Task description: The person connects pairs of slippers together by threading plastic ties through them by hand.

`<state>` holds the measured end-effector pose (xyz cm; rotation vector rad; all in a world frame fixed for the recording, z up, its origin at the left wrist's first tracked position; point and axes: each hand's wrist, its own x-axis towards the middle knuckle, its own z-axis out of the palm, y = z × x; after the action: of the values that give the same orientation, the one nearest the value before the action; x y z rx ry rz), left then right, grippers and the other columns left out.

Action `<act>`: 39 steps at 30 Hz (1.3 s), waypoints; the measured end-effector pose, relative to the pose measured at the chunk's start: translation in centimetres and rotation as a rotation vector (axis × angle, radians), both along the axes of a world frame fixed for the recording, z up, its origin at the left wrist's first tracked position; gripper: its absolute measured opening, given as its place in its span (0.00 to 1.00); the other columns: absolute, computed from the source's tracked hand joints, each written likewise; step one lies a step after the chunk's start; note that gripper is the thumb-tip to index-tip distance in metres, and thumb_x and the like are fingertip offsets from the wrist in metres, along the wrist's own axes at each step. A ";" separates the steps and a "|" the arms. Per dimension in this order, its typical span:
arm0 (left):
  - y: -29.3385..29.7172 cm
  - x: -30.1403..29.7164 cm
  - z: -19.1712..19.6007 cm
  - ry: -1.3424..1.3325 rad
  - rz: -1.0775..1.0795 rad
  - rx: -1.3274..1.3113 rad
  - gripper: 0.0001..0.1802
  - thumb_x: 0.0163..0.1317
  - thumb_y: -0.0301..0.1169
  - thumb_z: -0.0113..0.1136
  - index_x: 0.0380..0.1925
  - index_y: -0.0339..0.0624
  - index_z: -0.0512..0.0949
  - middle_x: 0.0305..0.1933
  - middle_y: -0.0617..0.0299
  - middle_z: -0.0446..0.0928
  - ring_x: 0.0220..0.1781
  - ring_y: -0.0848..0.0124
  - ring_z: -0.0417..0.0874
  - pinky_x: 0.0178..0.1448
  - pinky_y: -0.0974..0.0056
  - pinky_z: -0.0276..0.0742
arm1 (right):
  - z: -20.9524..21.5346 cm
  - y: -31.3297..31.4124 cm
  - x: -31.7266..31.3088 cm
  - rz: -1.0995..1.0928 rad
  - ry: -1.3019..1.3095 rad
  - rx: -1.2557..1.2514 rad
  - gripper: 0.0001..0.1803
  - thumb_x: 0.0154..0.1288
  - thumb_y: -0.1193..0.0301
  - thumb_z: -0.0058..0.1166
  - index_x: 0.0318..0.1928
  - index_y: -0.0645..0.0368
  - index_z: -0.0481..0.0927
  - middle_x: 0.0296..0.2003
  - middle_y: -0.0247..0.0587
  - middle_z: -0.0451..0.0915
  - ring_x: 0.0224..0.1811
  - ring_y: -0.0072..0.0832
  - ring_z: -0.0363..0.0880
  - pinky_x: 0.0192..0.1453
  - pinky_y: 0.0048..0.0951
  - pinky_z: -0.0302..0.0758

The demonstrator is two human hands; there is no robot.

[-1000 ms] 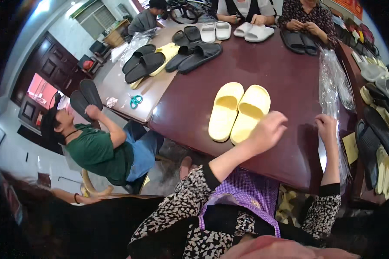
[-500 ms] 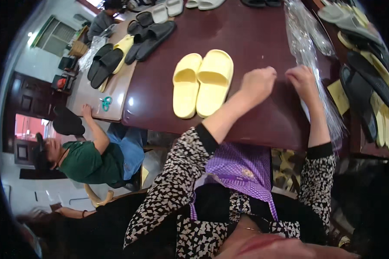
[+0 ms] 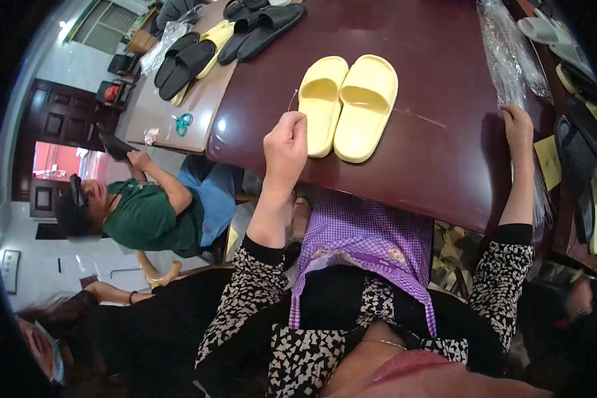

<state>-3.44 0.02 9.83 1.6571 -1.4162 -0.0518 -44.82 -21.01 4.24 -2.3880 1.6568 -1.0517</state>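
A pair of pale yellow slide slippers (image 3: pixel 367 132) lies side by side on the dark red table. Just left of them, my left hand (image 3: pixel 286 149) is closed in a pinch on a thin strand (image 3: pixel 292 101) that rises from its fingertips. Another stretch of fine line shows on the table right of the slippers; whether it is the same strand I cannot tell. My right hand (image 3: pixel 519 129) is by the table's right side, fingers drawn together beside a bundle of clear plastic bags (image 3: pixel 504 46). What those fingers hold, if anything, is too small to make out.
Black slippers (image 3: pixel 272 30) lie at the far left, some on a lighter side table (image 3: pixel 152 123) with green scissors (image 3: pixel 183 124). More black slippers (image 3: pixel 572 172) are stacked at right. A co-worker in a green shirt (image 3: pixel 142 215) sits at left, holding a dark slipper.
My hands have moved apart: the left has gone left past the slippers, the right outward to the plastic bundle. The whole view has shifted. The co-worker's hand has left the side table.
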 end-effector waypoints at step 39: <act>5.7 -1.2 1.9 -0.215 0.000 -0.045 0.07 0.54 0.24 0.57 0.34 0.35 0.78 0.37 0.51 0.78 0.41 0.55 0.80 0.45 0.57 0.75 | 12.3 12.7 23.0 0.962 -0.068 0.024 0.04 0.56 0.77 0.54 0.29 0.67 0.75 0.24 0.54 0.77 0.27 0.46 0.76 0.32 0.39 0.71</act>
<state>-4.68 5.71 11.70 1.6636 -1.5658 0.1619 -21.86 -8.32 16.56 -2.5651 0.3359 -0.8599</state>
